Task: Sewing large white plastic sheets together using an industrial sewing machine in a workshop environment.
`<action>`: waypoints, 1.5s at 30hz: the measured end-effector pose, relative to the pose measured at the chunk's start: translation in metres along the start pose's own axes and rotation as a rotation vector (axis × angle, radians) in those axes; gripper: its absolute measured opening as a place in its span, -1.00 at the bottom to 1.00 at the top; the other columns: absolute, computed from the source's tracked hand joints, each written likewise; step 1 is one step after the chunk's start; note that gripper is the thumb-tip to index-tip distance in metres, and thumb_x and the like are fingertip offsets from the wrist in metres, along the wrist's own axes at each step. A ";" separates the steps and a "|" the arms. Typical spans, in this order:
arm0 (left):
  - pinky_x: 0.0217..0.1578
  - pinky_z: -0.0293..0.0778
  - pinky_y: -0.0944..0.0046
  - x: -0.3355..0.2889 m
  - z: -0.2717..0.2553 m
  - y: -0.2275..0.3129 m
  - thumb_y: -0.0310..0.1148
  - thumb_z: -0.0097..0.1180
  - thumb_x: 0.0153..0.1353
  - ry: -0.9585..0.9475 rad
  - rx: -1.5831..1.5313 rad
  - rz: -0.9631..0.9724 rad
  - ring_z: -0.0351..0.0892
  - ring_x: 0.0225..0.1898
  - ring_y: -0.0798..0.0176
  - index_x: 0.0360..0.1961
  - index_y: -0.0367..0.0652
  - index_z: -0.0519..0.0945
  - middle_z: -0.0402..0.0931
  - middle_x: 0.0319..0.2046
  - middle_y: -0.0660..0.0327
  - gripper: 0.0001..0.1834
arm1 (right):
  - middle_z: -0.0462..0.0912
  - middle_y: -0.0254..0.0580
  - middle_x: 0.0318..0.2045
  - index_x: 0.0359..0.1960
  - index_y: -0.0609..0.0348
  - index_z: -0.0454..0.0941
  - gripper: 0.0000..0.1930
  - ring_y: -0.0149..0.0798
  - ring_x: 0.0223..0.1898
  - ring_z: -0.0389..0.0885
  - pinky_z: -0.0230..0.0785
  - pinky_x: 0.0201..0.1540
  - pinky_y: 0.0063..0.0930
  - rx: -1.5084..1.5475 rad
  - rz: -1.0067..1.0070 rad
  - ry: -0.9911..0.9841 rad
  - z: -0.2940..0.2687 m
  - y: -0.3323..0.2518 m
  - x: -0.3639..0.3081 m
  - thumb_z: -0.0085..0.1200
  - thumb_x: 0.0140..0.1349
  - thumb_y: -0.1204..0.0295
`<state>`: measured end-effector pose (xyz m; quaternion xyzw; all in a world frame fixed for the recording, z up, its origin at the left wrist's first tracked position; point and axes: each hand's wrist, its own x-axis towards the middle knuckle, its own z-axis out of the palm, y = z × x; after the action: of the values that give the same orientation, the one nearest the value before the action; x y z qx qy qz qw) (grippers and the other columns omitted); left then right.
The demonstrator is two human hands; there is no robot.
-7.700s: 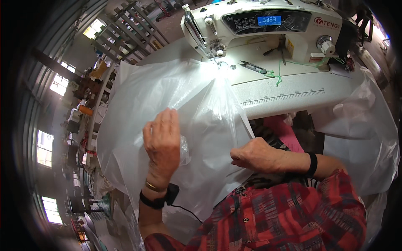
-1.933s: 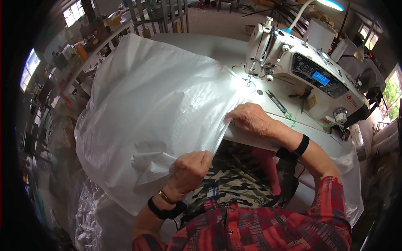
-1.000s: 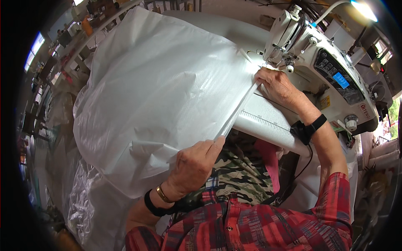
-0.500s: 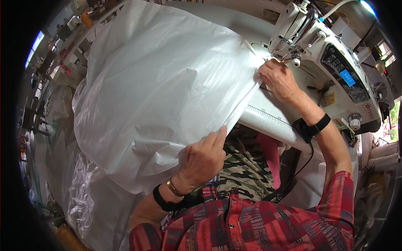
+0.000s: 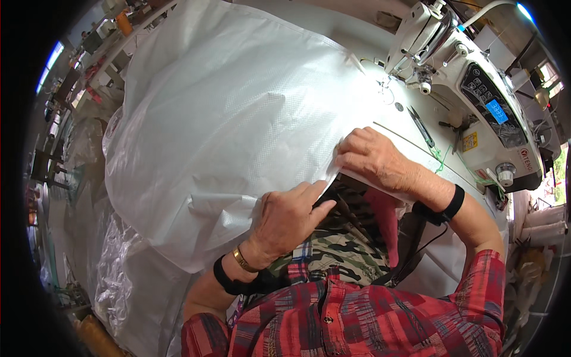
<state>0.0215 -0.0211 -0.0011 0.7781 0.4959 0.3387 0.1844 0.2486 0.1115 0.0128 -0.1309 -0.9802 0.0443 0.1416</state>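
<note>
A large white woven plastic sheet (image 5: 208, 119) spreads over the left and middle of the view, its near right edge running between my hands. My right hand (image 5: 375, 157) is closed on that edge, fingers bent in a pinch. Lower down, my left hand (image 5: 288, 217) lies on the sheet near the same edge, fingers stretched forward and thumb held apart. Beyond the right hand stands a white sewing machine (image 5: 493, 119), its needle area (image 5: 389, 77) brightly lit. The sheet's far right part reaches close to the needle; glare hides the exact edge there.
Black-handled thread snips (image 5: 422, 126) and a small dark disc (image 5: 398, 107) lie on the machine bed. Green thread (image 5: 441, 159) trails by the snips. Crumpled clear plastic (image 5: 113, 273) hangs at the lower left. A lamp (image 5: 523, 11) shines above the machine.
My right hand has moved from beside the needle back toward me along the sheet's edge, uncovering the snips and disc. My left thumb now sticks out from the fingers.
</note>
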 end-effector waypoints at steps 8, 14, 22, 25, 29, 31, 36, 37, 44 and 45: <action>-0.48 0.47 0.14 0.005 -0.002 -0.004 -0.46 0.23 0.26 0.128 -0.101 0.014 0.61 -0.52 -0.04 -0.21 -0.34 0.67 0.61 -0.48 0.01 -0.85 | 0.61 -0.32 -0.20 -0.17 -0.06 0.62 -0.88 -0.25 -0.06 0.61 0.44 0.09 -0.23 -0.178 0.294 0.030 -0.019 0.057 -0.015 0.17 0.28 0.47; -0.47 0.43 0.13 0.009 -0.010 -0.003 -0.51 0.24 0.19 0.121 0.119 0.071 0.53 -0.48 0.02 -0.17 -0.27 0.69 0.49 -0.49 0.12 -0.82 | 0.59 -0.27 -0.25 -0.22 0.04 0.58 -0.92 -0.19 -0.11 0.58 0.42 0.00 -0.20 -0.018 0.392 0.093 -0.017 0.079 -0.023 0.17 0.28 0.51; -0.44 0.44 0.16 0.000 -0.016 0.003 -0.65 0.11 0.02 0.042 0.265 0.179 0.54 -0.41 0.09 0.12 -0.39 0.57 0.45 -0.38 0.12 -0.47 | 0.57 -0.18 -0.29 -0.22 0.11 0.51 -0.94 -0.11 -0.18 0.55 0.46 -0.08 -0.16 -0.088 0.346 0.081 -0.017 0.083 -0.021 0.12 0.31 0.52; -0.46 0.48 0.17 -0.002 -0.010 -0.002 -0.64 0.07 0.07 -0.023 0.292 0.102 0.57 -0.44 0.09 0.23 -0.38 0.49 0.45 -0.34 0.11 -0.40 | 0.57 -0.15 -0.29 -0.20 0.11 0.47 -0.94 -0.09 -0.17 0.56 0.47 -0.07 -0.14 -0.115 0.377 0.026 -0.020 0.081 -0.018 0.06 0.34 0.52; -0.46 0.53 0.17 0.000 -0.008 -0.006 -0.53 0.09 0.22 -0.081 0.341 0.123 0.61 -0.45 0.09 0.22 -0.38 0.47 0.46 -0.31 0.08 -0.50 | 0.56 -0.10 -0.29 -0.20 0.13 0.44 -0.94 -0.03 -0.17 0.56 0.49 -0.08 -0.11 -0.102 0.396 -0.006 -0.023 0.079 -0.015 0.01 0.34 0.54; -0.44 0.54 0.17 0.003 -0.010 -0.006 -0.47 0.12 0.28 -0.143 0.401 0.129 0.63 -0.45 0.08 0.17 -0.37 0.50 0.47 -0.31 0.08 -0.57 | 0.56 -0.09 -0.30 -0.21 0.14 0.43 -0.93 -0.01 -0.18 0.57 0.49 -0.08 -0.10 -0.120 0.387 -0.009 -0.024 0.078 -0.014 0.01 0.31 0.55; -0.43 0.55 0.12 0.012 -0.016 -0.004 -0.31 0.21 0.28 -0.281 0.227 0.108 0.66 -0.43 0.00 0.03 -0.26 0.54 0.53 -0.31 0.07 -0.64 | 0.55 -0.09 -0.34 -0.26 0.20 0.43 -0.90 -0.01 -0.18 0.58 0.48 -0.06 -0.13 -0.167 0.370 -0.012 -0.026 0.073 -0.011 0.03 0.19 0.60; -0.43 0.55 0.11 0.012 -0.015 -0.002 -0.30 0.22 0.28 -0.265 0.192 0.126 0.66 -0.42 -0.02 0.01 -0.24 0.54 0.54 -0.31 0.07 -0.65 | 0.54 -0.09 -0.35 -0.27 0.20 0.44 -0.90 -0.01 -0.19 0.58 0.47 -0.05 -0.13 -0.175 0.352 -0.005 -0.028 0.073 -0.010 0.04 0.18 0.60; -0.30 0.49 -0.12 0.023 0.024 0.017 -0.47 0.09 0.11 -0.263 -0.154 0.149 0.59 -0.32 -0.25 -0.15 -0.22 0.56 0.57 -0.40 -0.09 -0.76 | 0.55 -0.11 -0.30 -0.25 0.23 0.44 -0.84 -0.06 -0.11 0.58 0.43 0.01 -0.18 -0.420 0.387 -0.143 -0.031 0.061 -0.004 0.06 0.12 0.60; -0.30 0.48 -0.13 0.023 0.027 0.017 -0.47 0.08 0.11 -0.260 -0.176 0.156 0.58 -0.32 -0.26 -0.16 -0.22 0.56 0.56 -0.40 -0.10 -0.76 | 0.55 -0.11 -0.29 -0.24 0.22 0.44 -0.84 -0.07 -0.09 0.57 0.43 0.01 -0.18 -0.484 0.428 -0.172 -0.030 0.057 -0.005 0.06 0.12 0.60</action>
<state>0.0583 -0.0064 -0.0019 0.8323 0.3742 0.2906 0.2878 0.2757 0.1661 0.0327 -0.3593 -0.9209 -0.1504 0.0107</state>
